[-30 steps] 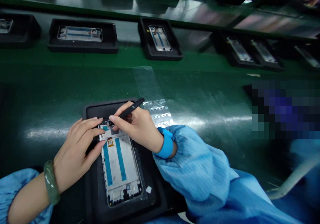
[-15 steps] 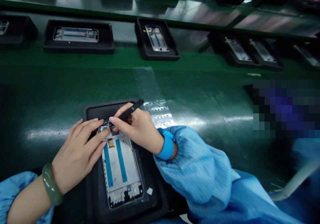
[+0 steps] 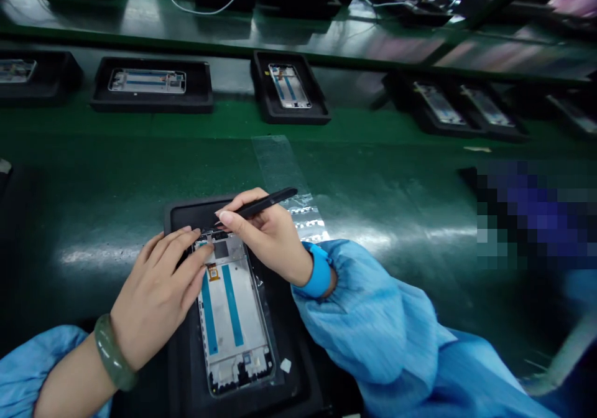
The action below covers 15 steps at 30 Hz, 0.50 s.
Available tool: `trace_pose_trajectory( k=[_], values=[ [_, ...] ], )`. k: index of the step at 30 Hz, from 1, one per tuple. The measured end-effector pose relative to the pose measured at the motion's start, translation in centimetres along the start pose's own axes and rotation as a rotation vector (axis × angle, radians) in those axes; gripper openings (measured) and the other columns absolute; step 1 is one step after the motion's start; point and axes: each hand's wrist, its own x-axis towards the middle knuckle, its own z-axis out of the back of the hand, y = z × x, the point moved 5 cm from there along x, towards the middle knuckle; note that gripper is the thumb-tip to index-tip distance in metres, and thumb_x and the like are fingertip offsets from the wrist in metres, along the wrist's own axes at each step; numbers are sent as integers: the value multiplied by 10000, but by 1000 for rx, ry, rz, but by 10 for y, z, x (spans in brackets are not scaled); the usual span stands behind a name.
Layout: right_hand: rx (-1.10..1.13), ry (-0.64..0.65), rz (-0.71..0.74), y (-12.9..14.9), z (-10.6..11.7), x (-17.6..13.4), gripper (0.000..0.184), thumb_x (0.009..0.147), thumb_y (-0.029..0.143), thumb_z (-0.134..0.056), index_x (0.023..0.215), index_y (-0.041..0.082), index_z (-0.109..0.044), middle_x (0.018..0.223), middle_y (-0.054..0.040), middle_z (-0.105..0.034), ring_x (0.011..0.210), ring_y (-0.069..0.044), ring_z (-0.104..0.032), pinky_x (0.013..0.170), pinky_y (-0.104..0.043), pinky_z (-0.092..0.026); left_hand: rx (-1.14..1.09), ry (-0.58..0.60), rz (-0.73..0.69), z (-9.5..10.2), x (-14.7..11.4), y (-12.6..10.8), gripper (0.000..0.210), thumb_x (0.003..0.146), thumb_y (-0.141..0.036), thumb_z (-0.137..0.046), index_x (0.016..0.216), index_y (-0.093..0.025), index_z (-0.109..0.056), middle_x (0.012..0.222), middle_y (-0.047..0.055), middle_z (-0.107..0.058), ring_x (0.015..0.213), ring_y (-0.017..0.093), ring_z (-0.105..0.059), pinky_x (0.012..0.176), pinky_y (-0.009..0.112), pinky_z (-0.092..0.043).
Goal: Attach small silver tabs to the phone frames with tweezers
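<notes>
A phone frame (image 3: pixel 242 318) with two blue strips and an orange flex connector (image 3: pixel 213 273) lies in a black foam tray (image 3: pixel 301 368) in front of me. My left hand (image 3: pixel 156 290) rests on the frame's upper left corner, fingers stretched and slightly apart, holding nothing. Pinched in my right hand (image 3: pixel 265 234) is a pair of black tweezers (image 3: pixel 270 201), its tip at the frame's top edge. What the tip touches is too small to make out. A small white square (image 3: pixel 286 366) lies on the tray right of the frame.
A clear plastic strip (image 3: pixel 277 163) lies behind the tray on the green bench (image 3: pixel 116 175). Farther back stand several foam trays with phone frames, among them a tray (image 3: pixel 200 97) and another tray (image 3: pixel 321 113). A white cable (image 3: pixel 200 12) hangs above.
The tweezers have shifted right and lie flatter, their tip nearer the middle of the frame's top edge. My left hand stays on the corner. The whole view has moved slightly.
</notes>
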Motion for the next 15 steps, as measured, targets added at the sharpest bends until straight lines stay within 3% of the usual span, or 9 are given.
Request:
trace_pose_trajectory(
  k=[6,15],
  values=[
    [-89,129,41,3,-5,4,96,823,264,-574,870,185,-546,808,10,-572,639,-66,-566,575,-188,-486,-48,-7,26,-3,-2,1,323,884,-205,-447,1202,-232,-494,1251,82,-520,1190,258,-449,985,485,-383],
    [-267,141,150,10,-6,2,55,812,180,-543,861,192,-522,786,16,-587,687,-82,-597,657,-213,-502,-74,-2,41,-5,-3,3,349,891,-215,-437,1237,-229,-477,1261,82,-518,1196,252,-444,992,477,-370]
  ],
)
